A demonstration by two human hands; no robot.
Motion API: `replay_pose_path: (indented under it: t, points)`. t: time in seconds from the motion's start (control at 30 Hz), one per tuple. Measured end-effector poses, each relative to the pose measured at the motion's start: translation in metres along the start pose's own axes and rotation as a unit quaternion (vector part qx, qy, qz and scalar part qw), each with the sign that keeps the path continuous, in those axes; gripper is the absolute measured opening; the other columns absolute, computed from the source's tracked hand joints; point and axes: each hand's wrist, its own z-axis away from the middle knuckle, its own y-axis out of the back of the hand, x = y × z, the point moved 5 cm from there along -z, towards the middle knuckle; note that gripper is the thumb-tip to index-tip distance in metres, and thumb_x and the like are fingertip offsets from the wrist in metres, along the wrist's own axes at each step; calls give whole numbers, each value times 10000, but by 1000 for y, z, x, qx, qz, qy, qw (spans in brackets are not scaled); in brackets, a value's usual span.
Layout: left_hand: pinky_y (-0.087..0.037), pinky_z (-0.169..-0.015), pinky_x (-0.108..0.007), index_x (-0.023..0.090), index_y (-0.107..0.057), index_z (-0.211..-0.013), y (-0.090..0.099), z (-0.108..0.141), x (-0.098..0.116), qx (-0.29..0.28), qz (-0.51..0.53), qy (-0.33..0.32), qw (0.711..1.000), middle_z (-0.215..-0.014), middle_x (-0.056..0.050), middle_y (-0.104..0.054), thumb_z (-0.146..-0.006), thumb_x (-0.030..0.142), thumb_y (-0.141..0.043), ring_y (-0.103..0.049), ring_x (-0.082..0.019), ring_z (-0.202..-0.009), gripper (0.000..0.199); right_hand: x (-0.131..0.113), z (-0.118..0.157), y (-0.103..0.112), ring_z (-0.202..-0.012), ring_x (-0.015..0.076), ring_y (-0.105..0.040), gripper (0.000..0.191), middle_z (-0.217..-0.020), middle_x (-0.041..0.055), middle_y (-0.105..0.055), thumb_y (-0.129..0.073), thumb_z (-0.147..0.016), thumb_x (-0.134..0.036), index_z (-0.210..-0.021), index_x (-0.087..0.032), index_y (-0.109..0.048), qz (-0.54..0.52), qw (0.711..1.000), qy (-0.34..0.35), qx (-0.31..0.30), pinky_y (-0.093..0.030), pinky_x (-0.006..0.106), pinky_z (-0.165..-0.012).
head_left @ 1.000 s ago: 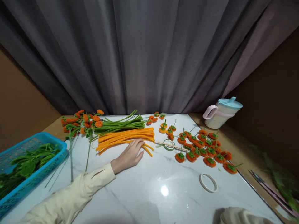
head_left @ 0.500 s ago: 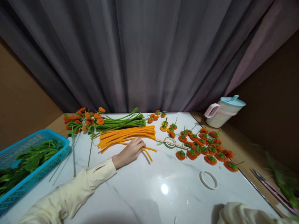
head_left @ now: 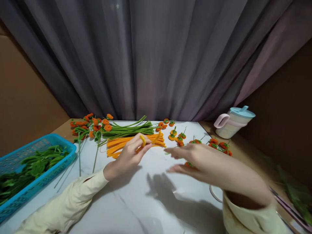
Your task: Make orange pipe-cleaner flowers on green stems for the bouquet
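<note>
Lifted higher, orange strips [head_left: 142, 140] sat pinched in the left hand [head_left: 131, 152], ends apparently kept free, the right hand [head_left: 198, 158] spread and empty.

White table [head_left: 114, 208], orange stems [head_left: 118, 143], green stems [head_left: 130, 130]

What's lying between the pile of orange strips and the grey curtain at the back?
In the head view, a bundle of green strips lies between the orange strips and the grey curtain.

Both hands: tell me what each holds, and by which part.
The left hand pinches at least one orange strip between thumb and fingers; where along its length is hidden. The right hand, fingers parted, holds nothing visible.
</note>
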Motion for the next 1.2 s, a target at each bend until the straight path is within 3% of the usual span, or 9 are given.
replay_pose_path:
  t: [0.13, 0.27, 0.37, 0.47, 0.57, 0.73, 0.93, 1.1, 1.2]
  points:
    - [-452, -704, -262, 157, -566, -837, 3, 4, 17, -36, -1, -10, 999, -826, -48, -566, -910, 194, -468, -550, -141, -787, 127, -2, -45, -16, -467, 95, -518, 378, -633, 15, -624, -446, -918, -462, -767, -164, -623, -45, 998, 10, -35, -357, 214, -476]
    - [-455, -708, -262, 154, -554, -783, 8, 6, 28, -35, -15, -49, 998, -829, -53, -559, -914, 180, -443, -552, -141, -790, 174, -3, -49, -25, -439, 82, -494, 517, -496, -3, -555, -370, -946, -450, -576, -157, -579, -122, 991, -17, -51, -381, 206, -482]
    - [-446, -670, -242, 151, -572, -766, 12, 3, 27, -60, -10, 11, 998, -756, -25, -556, -912, 251, -466, -542, -125, -719, 206, -4, -46, -28, -480, 88, -523, 490, -534, 1, -582, -359, -952, -428, -610, -157, -582, -181, 981, -18, -74, -418, 206, -516]
    - [-423, -583, -206, 148, -590, -779, 11, 2, 23, -153, 42, 114, 981, -672, 5, -555, -927, 340, -424, -520, -98, -613, 294, -2, -45, -26, -548, 103, -558, 403, -595, 10, -609, -381, -943, -395, -697, -153, -589, -245, 966, -16, -75, -449, 209, -540]
    - [-367, -500, -179, 149, -577, -734, 15, 0, 21, -192, 58, 149, 968, -600, 33, -505, -928, 356, -399, -462, -77, -528, 335, 4, -44, -25, -573, 110, -567, 391, -646, 22, -630, -375, -939, -395, -733, -150, -600, -290, 952, -27, -90, -469, 223, -558]
    - [-336, -516, -174, 150, -566, -680, 25, -7, 17, -172, -3, 104, 980, -593, 40, -472, -901, 286, -432, -438, -79, -546, 292, 12, -35, -21, -675, 119, -604, 359, -811, 48, -652, -372, -937, -417, -844, -153, -597, -351, 931, -38, -97, -485, 227, -573]
    - [-388, -592, -183, 167, -613, -714, 24, -5, 15, -190, -41, 33, 980, -654, 20, -587, -877, 173, -443, -529, -99, -611, 235, 22, -26, -23, -849, 156, -614, 316, -1051, 63, -614, -524, -868, -421, -1110, -219, -535, -337, 940, -55, -2, -530, 251, -628]
    - [-434, -665, -216, 216, -655, -975, 16, 3, 18, -210, -56, -36, 975, -805, -9, -644, -886, 130, -424, -595, -132, -713, 262, 26, -19, -33, -750, 152, -610, 309, -952, 53, -631, -614, -813, -391, -1052, -205, -551, -238, 965, -82, 76, -525, 285, -649]
    - [-451, -700, -232, 234, -641, -1057, 13, 5, 17, -206, -74, -46, 975, -854, -15, -644, -903, 136, -412, -605, -142, -764, 293, 29, -17, -45, -728, 157, -626, 333, -839, 31, -652, -627, -800, -390, -1047, -210, -496, -352, 924, -112, 94, -521, 283, -625]
